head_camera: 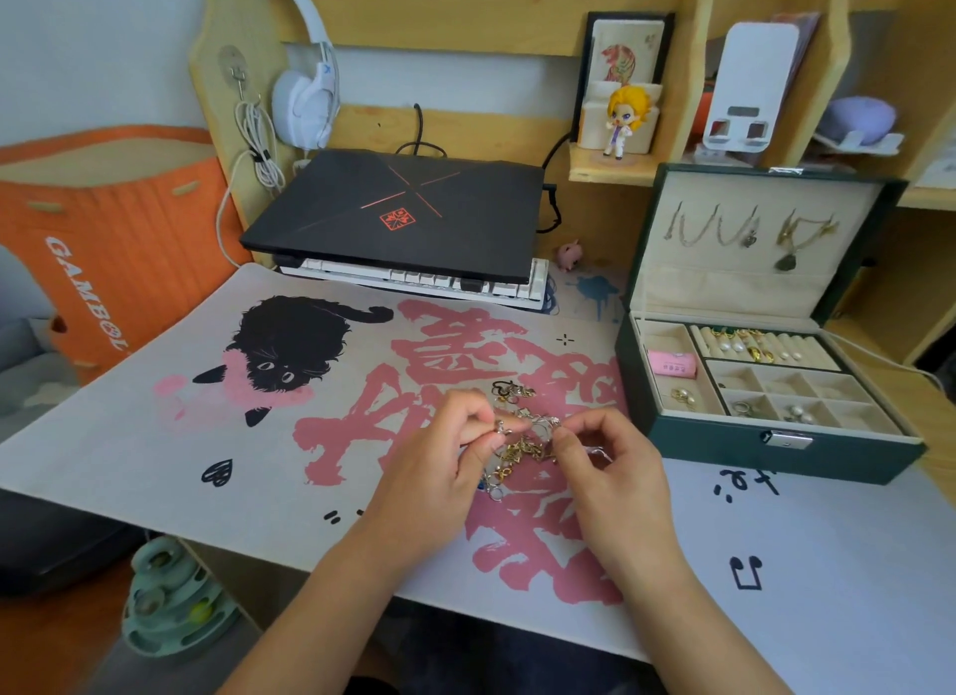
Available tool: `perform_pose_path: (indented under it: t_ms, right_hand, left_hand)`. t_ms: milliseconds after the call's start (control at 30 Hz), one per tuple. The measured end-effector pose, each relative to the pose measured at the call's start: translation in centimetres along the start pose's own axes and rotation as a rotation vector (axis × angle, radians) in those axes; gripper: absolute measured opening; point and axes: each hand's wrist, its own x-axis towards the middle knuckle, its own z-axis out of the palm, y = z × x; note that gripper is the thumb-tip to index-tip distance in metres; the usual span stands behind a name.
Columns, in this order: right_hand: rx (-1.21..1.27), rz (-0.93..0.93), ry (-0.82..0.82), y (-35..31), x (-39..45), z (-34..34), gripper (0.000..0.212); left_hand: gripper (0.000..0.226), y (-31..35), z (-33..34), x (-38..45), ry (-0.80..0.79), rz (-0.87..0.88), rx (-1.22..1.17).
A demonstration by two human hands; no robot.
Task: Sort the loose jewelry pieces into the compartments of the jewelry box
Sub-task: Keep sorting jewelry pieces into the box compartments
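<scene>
Wooden counter (874,384) under a printed mat (362,436). Left hand (439,467) and right hand (615,467), each grip pinched on tangled jewelry pieces (522,436); green jewelry box (724,436) open nearby.

Tangled jewelry pile (522,448) partly behind fingers.

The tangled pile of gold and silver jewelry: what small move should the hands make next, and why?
Probably lift one piece free: left hand and right hand both pinch pieces in the tangled pile of gold and silver jewelry, beside the open green jewelry box.
</scene>
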Motion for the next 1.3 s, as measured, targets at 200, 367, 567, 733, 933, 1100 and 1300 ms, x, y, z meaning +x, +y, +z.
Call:
perform_pose_path:
  t_ms: [200,367,567,733,933,1100,1300]
  right_hand:
    - [0.0,0.005,-0.003,-0.13,0.0,0.03,0.014]
    - [0.002,0.017,-0.009,-0.17,-0.03,0.06,0.014]
    - [-0.001,0.007,-0.015,-0.17,-0.07,0.0,0.016]
    - [-0.003,0.002,-0.016,-0.17,-0.05,0.07,0.016]
    - [-0.011,-0.01,-0.023,-0.15,-0.06,0.06,0.017]
    - [-0.015,-0.009,-0.03,-0.21,-0.08,0.07,0.017]
    - [-0.019,-0.014,-0.027,-0.09,-0.08,0.07,0.017]
  left_hand:
    - [0.027,0.7,-0.12,0.11,0.014,-0.01,-0.014]
    - [0.021,0.49,-0.11,0.13,0.03,0.017,-0.003]
    - [0.027,0.54,-0.15,0.09,0.044,0.035,-0.039]
    - [0.028,0.39,-0.19,0.11,0.065,0.039,-0.067]
    - [0.02,0.07,-0.27,0.2,0.075,0.005,-0.107]
    - [0.021,0.4,-0.31,0.24,0.081,-0.003,-0.13]
    - [0.02,0.24,-0.32,0.22,0.1,0.033,-0.109]
